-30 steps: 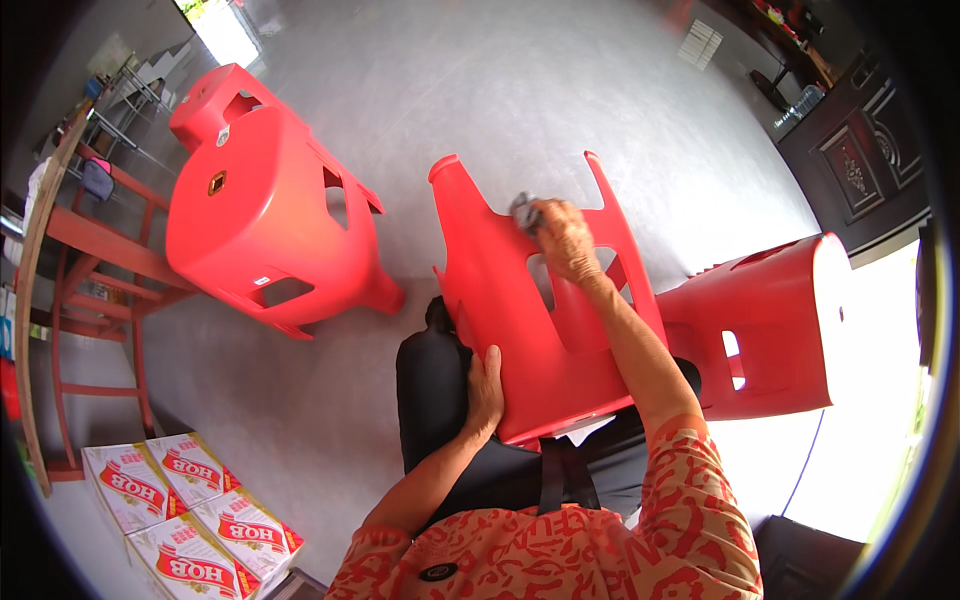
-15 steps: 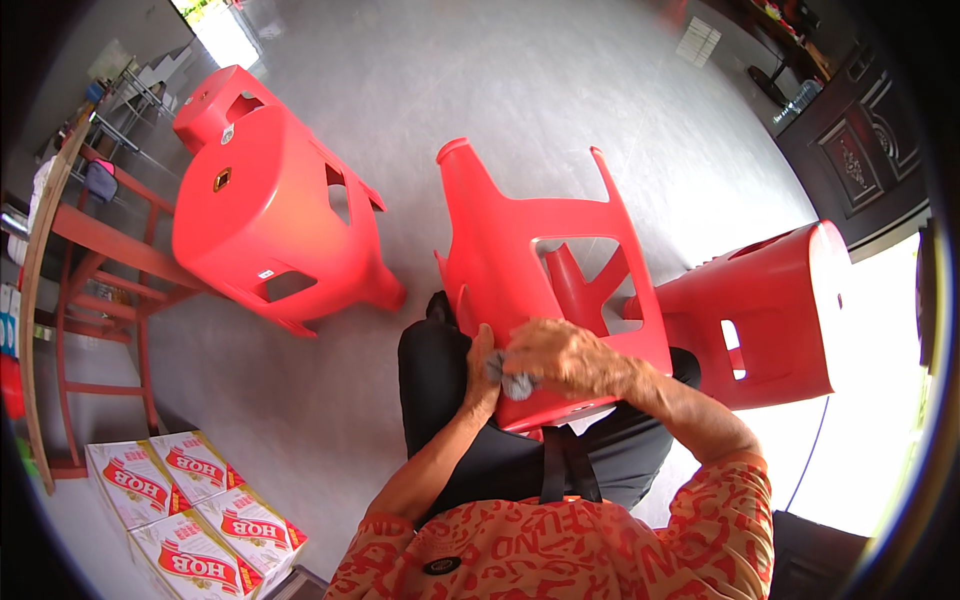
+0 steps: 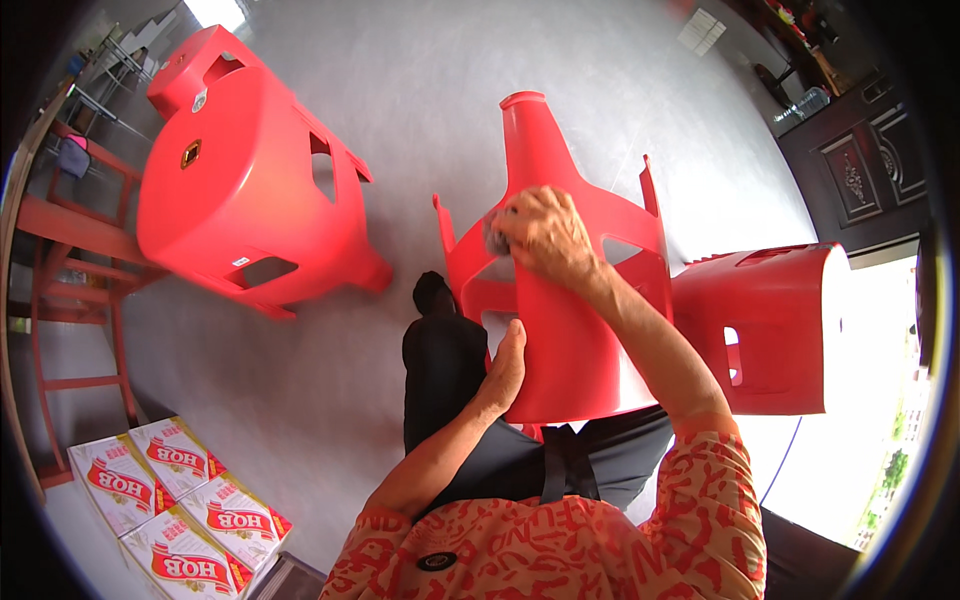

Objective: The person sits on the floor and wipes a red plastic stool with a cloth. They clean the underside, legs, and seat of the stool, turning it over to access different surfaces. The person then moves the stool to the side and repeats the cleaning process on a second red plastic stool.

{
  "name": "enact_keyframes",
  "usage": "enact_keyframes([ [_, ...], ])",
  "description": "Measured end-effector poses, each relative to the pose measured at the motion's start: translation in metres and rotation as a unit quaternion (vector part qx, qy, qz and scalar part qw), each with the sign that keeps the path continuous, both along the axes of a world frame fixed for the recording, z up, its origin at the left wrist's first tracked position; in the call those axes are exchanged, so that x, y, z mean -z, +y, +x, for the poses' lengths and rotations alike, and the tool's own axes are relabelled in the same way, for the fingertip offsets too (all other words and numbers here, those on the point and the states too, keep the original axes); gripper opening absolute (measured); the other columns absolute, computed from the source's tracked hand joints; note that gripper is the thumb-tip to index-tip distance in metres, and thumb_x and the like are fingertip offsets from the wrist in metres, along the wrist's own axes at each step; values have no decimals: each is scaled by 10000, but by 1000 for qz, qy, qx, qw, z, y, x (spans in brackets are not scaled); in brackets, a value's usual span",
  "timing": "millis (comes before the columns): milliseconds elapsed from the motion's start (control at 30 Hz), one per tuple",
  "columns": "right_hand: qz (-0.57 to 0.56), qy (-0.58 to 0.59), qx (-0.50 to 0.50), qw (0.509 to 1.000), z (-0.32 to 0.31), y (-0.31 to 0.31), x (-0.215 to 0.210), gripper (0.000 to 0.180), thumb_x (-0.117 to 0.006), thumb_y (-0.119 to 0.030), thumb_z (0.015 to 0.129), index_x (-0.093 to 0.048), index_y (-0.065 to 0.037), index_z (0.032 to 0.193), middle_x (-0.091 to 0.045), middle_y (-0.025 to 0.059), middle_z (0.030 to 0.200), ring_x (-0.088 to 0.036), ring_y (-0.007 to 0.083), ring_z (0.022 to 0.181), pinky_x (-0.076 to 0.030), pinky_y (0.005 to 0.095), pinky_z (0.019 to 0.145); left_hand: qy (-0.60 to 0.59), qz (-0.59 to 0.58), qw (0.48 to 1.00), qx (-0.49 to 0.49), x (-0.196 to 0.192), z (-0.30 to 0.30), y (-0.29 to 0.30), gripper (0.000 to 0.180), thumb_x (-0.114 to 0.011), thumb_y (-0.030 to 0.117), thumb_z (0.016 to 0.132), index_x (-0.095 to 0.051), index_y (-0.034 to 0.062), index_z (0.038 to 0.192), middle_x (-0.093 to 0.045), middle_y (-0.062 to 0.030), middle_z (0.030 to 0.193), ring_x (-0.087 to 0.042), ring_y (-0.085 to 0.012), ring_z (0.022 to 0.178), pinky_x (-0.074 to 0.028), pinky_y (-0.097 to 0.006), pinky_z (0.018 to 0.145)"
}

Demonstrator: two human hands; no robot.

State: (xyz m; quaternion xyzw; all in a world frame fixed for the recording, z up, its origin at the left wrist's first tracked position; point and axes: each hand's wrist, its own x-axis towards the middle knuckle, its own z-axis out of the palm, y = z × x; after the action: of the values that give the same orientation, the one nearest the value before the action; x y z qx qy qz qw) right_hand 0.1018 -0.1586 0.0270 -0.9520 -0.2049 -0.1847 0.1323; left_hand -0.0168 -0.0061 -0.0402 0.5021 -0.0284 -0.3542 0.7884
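Note:
A red plastic stool (image 3: 572,345) lies tipped over my lap, its seat end near my body and its legs pointing away from me. My left hand (image 3: 504,377) grips its left side, with the thumb up along the edge and the other fingers mostly hidden. Farther up, my right hand (image 3: 550,236) presses a crumpled grey cloth (image 3: 494,238) against the left edge of the stool's upper leg. Most of the cloth is covered by that hand.
Two red stools, a nearer one (image 3: 235,190) and a farther one (image 3: 195,68), stand at the left. Another red stool (image 3: 765,325) lies on its side at the right. A wooden chair (image 3: 85,290) and white-and-red cartons (image 3: 200,510) are on the left; a dark carved door (image 3: 850,175) stands right.
The stool on my lap has turned, bringing a leg to the top. My right hand has moved up and away with the cloth, apart from my left hand.

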Motion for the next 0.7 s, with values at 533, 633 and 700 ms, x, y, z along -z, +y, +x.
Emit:
enact_keyframes([
  [533,139,-9,-27,990,-109,-3,-17,440,-655,19,636,-614,-95,1058,-566,110,1128,-523,352,1126,-452,469,916,-40,18,992,-119,-7,0,-2,676,-271,513,1019,-353,-36,1406,-391,-91,1435,-347,-158,1322,-253,-299,1113],
  [633,174,37,-31,984,-156,-7,-27,441,-685,-32,662,-599,-101,1089,-553,119,1145,-505,366,1142,-431,489,965,-60,22,993,-94,6,3,6,636,-328,517,1006,-421,3,1368,-473,-78,1364,-424,-161,1264,-306,-316,1081],
  [700,177,63,-40,981,-182,-10,-31,477,-690,-38,648,-594,-105,1111,-539,119,1178,-500,366,1150,-424,498,989,-32,18,997,-74,13,5,13,594,-337,500,1009,-490,10,1308,-541,-74,1289,-491,-158,1192,-360,-316,1037],
])
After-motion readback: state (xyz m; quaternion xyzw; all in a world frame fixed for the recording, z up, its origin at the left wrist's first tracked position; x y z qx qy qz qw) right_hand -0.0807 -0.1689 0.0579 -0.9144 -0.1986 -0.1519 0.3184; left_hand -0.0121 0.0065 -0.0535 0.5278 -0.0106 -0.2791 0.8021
